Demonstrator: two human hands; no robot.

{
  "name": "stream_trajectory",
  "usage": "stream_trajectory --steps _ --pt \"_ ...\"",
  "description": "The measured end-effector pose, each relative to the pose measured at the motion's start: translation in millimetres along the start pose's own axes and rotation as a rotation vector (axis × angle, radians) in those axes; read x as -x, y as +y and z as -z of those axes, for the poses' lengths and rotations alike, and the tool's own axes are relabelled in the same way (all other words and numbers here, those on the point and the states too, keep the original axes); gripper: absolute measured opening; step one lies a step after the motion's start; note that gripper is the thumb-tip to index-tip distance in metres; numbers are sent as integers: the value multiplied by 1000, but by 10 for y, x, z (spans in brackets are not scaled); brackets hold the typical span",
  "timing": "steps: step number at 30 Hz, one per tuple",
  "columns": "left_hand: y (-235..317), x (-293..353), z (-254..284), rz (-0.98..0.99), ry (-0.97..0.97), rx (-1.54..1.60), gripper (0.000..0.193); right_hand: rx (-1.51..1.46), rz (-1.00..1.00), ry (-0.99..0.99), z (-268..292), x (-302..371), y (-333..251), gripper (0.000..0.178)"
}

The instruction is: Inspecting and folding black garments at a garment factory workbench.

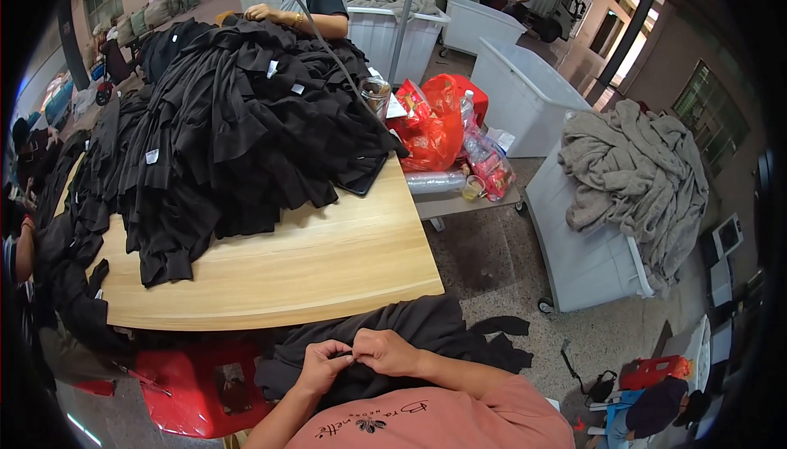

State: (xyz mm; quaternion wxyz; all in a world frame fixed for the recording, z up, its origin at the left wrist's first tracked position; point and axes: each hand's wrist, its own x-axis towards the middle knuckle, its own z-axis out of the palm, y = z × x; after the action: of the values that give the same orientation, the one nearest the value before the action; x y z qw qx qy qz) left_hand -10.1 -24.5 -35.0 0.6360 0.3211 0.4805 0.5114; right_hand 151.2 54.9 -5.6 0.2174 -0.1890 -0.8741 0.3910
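Observation:
My left hand (325,365) and my right hand (385,352) meet fingertip to fingertip, thumbs and forefingers pinched together. Whatever lies between the fingertips is too small to make out. Just beneath them, a dark knit garment (410,318) is spread over my lap, reaching up to the table's near edge. On the wooden table (344,277) lies a big heap of similar dark garments (221,129), some showing small white labels. A dark flat object (363,180) sticks out from under the heap's right side.
A red plastic stool (184,383) stands by the table's near left. Across the table, a person (324,6) handles the heap. Right of it, a low trolley bears red plastic bags (430,125), a jar (375,95) and bottles. A white wheeled bin (566,260) overflows with grey fabric (635,170).

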Motion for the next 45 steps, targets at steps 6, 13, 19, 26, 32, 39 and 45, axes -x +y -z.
stream_trajectory --steps 6,13,19,26,32,39,45 --pt "-75 177 -71 -92 63 -121 8 -310 -130 63 -123 141 -49 8" --pt "77 169 -175 -380 258 -529 9 -443 -314 138 -63 25 -101 14" --pt "184 -39 -280 -721 307 -719 15 -473 -364 106 76 -66 60 11" --pt "205 -141 -359 -1095 418 -1036 31 -485 -380 412 -46 -5 -170 8" --pt "274 -124 -400 -1087 333 -944 24 -572 -316 493 -28 73 -270 8" --pt "391 147 -625 -832 218 -1091 33 -798 -237 636 7 146 -300 14" --pt "915 65 -921 -984 -72 -833 31 -258 352 140 45 519 -308 23"
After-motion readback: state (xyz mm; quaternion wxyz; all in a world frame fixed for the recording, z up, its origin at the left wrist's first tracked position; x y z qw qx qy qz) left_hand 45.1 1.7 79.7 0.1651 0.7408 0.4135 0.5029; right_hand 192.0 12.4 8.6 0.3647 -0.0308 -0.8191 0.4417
